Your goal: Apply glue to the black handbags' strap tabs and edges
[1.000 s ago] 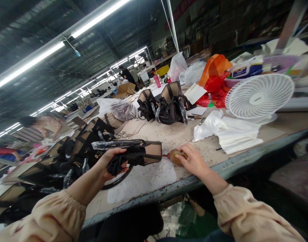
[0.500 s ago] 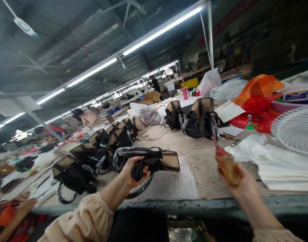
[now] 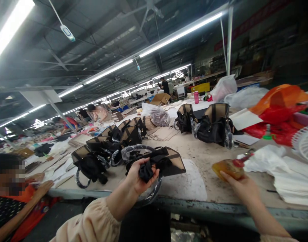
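My left hand is closed on the black fabric of a brown and black handbag lying at the near edge of the worktable. The bag's plastic-wrapped handle hangs over the table edge below my hand. My right hand grips a small amber squeeze bottle with a red nozzle, lying sideways just above the table, nozzle pointing right.
A row of similar handbags stands to the left, and two more stand further back. White folded sheets, a white fan and red and orange bags lie at right. A person sits at lower left.
My right hand lifted the amber bottle off the table and has now tipped it sideways. My view swung left. My left hand kept its hold on the handbag.
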Available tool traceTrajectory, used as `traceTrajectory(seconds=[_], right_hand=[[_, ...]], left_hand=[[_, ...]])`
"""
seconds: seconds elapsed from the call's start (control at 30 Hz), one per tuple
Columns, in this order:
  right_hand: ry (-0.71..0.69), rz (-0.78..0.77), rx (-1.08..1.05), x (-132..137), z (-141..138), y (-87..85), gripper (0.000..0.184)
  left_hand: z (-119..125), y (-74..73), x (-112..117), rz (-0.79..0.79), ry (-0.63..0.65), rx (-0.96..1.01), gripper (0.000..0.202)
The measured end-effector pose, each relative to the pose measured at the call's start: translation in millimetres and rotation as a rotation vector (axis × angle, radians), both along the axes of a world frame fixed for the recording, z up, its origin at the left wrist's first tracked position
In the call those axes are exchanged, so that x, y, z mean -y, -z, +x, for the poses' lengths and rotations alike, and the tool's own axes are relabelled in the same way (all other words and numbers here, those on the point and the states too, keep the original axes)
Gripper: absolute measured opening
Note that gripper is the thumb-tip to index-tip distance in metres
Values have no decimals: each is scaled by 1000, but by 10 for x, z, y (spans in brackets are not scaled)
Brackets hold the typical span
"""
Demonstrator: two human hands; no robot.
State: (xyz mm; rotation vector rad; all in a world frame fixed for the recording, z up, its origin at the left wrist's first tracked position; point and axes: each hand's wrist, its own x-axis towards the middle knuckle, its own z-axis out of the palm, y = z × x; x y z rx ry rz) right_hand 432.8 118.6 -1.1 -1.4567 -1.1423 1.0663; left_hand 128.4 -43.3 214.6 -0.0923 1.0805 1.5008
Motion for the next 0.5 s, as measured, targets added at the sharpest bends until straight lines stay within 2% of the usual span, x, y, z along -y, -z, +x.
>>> traceTrajectory(seconds=[0.1, 0.17, 0.27, 0.33, 0.43, 0.5], right_hand=[[-38, 95, 415, -50, 41, 110, 49], [-90, 143, 606, -77, 41, 189, 47], [-112, 123, 651, -96, 19, 278, 50], [-118, 141, 664, -71, 5, 300, 60], [-71, 318, 677, 103, -17, 187, 90], [-9, 518, 655, 351, -75, -35, 94]], left_hand=[[-3, -16, 50, 15, -14, 9, 27], [11, 1, 77, -4, -11, 1, 25], [69, 45, 105, -51, -10, 1, 22], [124, 64, 117, -80, -18, 1, 18], [191, 60, 132, -113, -20, 5, 15], [206, 52, 141, -116, -18, 9, 15]])
